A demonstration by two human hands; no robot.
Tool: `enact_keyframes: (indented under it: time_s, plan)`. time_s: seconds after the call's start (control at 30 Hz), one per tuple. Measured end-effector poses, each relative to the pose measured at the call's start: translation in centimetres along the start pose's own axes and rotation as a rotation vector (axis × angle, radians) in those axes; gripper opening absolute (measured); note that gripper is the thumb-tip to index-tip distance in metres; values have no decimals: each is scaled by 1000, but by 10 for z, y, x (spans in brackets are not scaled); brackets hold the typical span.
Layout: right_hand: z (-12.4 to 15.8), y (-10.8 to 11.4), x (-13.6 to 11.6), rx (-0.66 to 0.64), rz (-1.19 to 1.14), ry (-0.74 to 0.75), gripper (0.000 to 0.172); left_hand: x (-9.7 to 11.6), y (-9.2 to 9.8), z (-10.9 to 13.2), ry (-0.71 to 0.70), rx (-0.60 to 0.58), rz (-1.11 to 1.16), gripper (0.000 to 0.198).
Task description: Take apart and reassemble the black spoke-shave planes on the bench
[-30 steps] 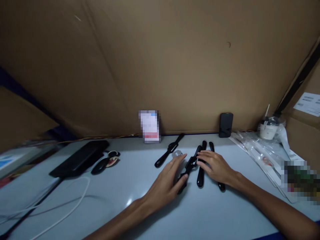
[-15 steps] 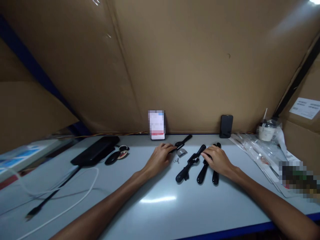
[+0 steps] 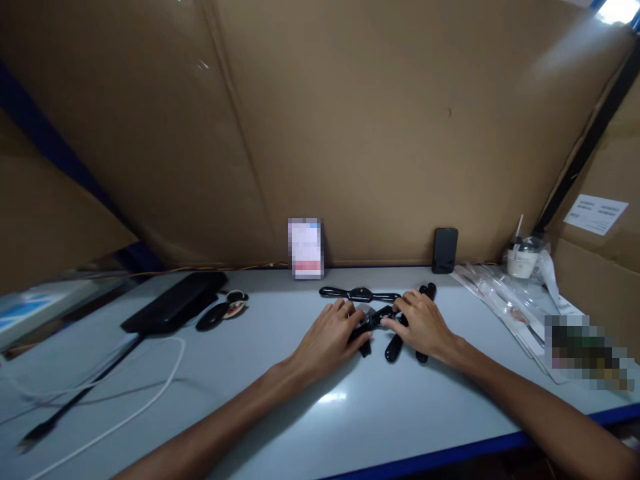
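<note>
Several black spokeshaves lie on the grey table. My left hand (image 3: 336,328) is closed around the near handle of one spokeshave (image 3: 381,316), whose middle shows between my hands. My right hand (image 3: 421,323) grips the far end of that same tool, thumb and fingers bent around it. Behind both hands another spokeshave (image 3: 361,295) lies crosswise. Two more black handles, a nearer handle (image 3: 393,348) and a right-hand handle (image 3: 423,358), stick out from beneath my right hand. A small metal blade (image 3: 367,309) is partly hidden by my left fingers.
A lit phone (image 3: 306,250) and a dark phone (image 3: 445,251) lean on the cardboard wall. Plastic packets (image 3: 505,303) and a cup (image 3: 523,261) are at right. A black case (image 3: 175,303), keys (image 3: 235,305) and a white cable (image 3: 173,380) lie at left.
The back spokeshave, slanted before under my left hand, now lies crosswise and released. My left hand has come nearer and right onto the middle spokeshave; my right hand has shifted slightly left onto it.
</note>
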State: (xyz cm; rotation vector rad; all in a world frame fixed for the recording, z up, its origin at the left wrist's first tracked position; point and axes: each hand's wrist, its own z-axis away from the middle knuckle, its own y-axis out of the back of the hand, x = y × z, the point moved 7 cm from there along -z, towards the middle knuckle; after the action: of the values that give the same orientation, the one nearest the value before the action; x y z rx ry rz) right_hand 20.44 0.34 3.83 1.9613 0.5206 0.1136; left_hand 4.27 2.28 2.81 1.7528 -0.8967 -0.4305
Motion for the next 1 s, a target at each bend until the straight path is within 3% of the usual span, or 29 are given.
enact_keyframes:
  time_s: [0.1,0.27,0.43,0.53,0.73,1.0]
  plan:
    - [1,-5,-6,-23,-40,39,14,7,-5,2,-13,-31,49,13]
    - [0,-9,-3,-44,-205,82,28,7,-4,-1,-70,-79,184,15]
    - [-2,-11,-2,-55,-239,142,32,-3,-3,-2,-72,-19,255,15]
    - [-5,-13,-3,-80,-222,161,37,-6,-6,-2,-70,17,272,27]
    - [-9,-11,-1,-55,-271,134,20,3,-10,1,-118,-7,262,52]
    - [-10,-18,8,-110,-282,88,16,-2,-11,1,-51,-52,440,47]
